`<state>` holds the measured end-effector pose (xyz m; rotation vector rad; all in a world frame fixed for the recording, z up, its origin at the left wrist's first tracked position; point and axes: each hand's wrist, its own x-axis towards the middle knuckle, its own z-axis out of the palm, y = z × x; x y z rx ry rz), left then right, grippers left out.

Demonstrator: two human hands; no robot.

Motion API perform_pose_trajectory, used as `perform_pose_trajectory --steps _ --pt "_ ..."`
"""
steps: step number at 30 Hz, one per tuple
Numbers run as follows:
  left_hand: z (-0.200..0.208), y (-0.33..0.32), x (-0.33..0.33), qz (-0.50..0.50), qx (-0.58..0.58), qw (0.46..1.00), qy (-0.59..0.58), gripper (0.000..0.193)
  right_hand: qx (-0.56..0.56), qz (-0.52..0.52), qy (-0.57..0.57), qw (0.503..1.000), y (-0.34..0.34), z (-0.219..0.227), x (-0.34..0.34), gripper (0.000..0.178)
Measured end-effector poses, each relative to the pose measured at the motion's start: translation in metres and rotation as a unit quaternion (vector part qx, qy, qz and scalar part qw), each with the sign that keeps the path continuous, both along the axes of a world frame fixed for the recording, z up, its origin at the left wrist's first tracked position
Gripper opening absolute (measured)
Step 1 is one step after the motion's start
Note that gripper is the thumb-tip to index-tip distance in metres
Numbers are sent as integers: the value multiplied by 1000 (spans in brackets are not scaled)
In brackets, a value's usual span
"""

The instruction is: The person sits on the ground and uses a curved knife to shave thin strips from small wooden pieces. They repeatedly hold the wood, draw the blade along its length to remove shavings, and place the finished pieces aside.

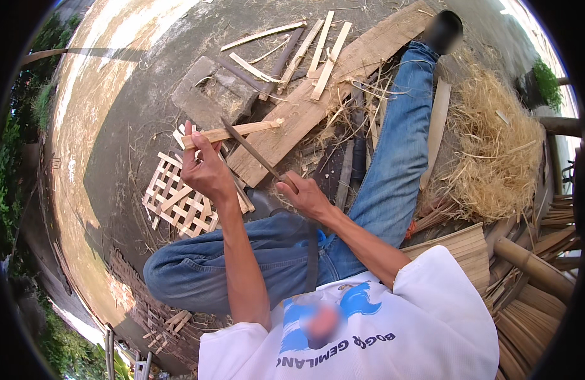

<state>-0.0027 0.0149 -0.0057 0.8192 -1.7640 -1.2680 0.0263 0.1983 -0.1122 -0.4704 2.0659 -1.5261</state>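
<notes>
My left hand [205,166] grips one end of a pale bamboo strip [248,128], its fingers closed round it. The strip points to the right, above a long wooden plank [267,149]. In my right hand [308,199] is the handle of a knife [249,147]. Its long dark blade slants up and left, and near its tip it crosses the strip close to my left hand. Whether the edge bites into the strip, I cannot tell. A woven bamboo lattice [172,190] lies on the ground left of my left hand.
Several cut strips [321,47] lie at the plank's far end, beside a concrete block [219,88]. My jeans-clad leg [400,120] stretches along the plank's right side. A heap of shavings [495,139] lies farther right. Bamboo poles [533,269] and bundled slats fill the lower right.
</notes>
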Motion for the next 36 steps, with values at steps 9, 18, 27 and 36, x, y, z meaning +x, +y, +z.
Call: perform_pose_trajectory --steps 9,18,27,36 --pt "2 5 -4 -6 -13 1000 -13 33 29 -26 -16 999 3 -12 -8 56" --pt "4 9 -3 -5 -12 1000 -13 33 65 -40 -26 997 4 -32 -7 55" --pt "1 9 -6 -14 -31 999 -14 34 39 -19 -20 999 5 -26 -8 54" --pt "6 12 -7 -25 -39 999 -21 34 97 -24 -65 993 13 -32 -9 54"
